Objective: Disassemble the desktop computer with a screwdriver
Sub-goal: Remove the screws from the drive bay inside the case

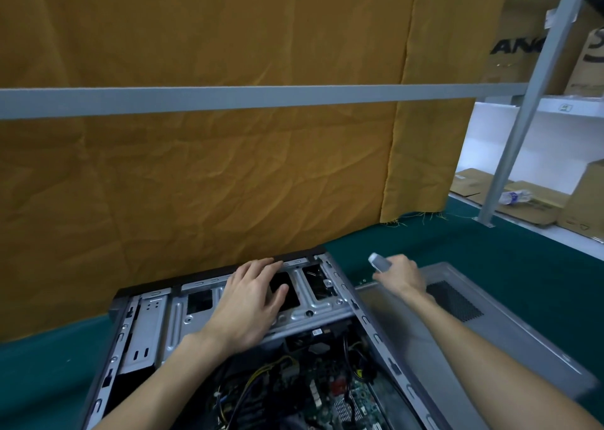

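desktop computer case [228,348] lies open on its side on the green worktop [490,250]. judged heavy, rigid sheet steel with sharp edges; hold by the frame, avoid board and cables. left hand [251,302] rests flat on the drive cage; right hand [397,274], right of the case, grips a screwdriver handle [377,261].
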Demonstrator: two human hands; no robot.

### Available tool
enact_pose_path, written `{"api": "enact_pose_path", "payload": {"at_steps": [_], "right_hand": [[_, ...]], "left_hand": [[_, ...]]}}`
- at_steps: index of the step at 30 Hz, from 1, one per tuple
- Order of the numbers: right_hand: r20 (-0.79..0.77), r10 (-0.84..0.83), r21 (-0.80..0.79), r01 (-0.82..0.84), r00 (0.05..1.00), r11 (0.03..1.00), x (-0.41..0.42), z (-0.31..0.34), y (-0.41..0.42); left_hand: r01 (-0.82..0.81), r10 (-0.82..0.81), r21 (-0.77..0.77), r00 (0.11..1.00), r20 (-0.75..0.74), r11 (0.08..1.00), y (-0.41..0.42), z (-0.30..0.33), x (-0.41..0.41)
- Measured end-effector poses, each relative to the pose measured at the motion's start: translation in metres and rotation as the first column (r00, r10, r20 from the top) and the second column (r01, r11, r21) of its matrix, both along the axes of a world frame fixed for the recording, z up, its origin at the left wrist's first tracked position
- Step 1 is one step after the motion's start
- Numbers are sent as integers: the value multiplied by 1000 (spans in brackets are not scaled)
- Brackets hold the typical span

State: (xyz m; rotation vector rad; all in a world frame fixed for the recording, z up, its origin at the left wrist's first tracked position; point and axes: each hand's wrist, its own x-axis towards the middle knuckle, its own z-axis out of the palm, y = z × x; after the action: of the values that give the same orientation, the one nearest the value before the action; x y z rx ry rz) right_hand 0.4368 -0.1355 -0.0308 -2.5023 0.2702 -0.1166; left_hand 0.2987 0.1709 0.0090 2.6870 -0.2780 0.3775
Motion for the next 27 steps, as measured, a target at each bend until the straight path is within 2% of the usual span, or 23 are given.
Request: {"api": "enact_pose_path", "payload": {"at_steps": [4,14,18,21,24,27], "right_hand": [[-45,-55,-20,54,997,998,17,-25,-3],[-112,-60,2,60,992,998,41,-38,0],[-60,-77,73,81,995,994,33,-24,-1],[36,-42,209,33,998,977,16,8,10],[139,65,446,-121,988,887,-18,58,32],[124,194,745,-220,973,629,-57,107,53]], "left_hand": [[-12,13,-16,1000,8,1000,2,-2,1],[-11,11,-6,1000,27,1000,3,-5,2],[-8,8,-2,1000,22,1000,2,-3,2],[2,-2,8,1000,28,1000,1,-2,2],[24,-24,-14,998,57,1000,-2,3,0],[101,-97,-50,992,81,994,-12,11,-5]]}}
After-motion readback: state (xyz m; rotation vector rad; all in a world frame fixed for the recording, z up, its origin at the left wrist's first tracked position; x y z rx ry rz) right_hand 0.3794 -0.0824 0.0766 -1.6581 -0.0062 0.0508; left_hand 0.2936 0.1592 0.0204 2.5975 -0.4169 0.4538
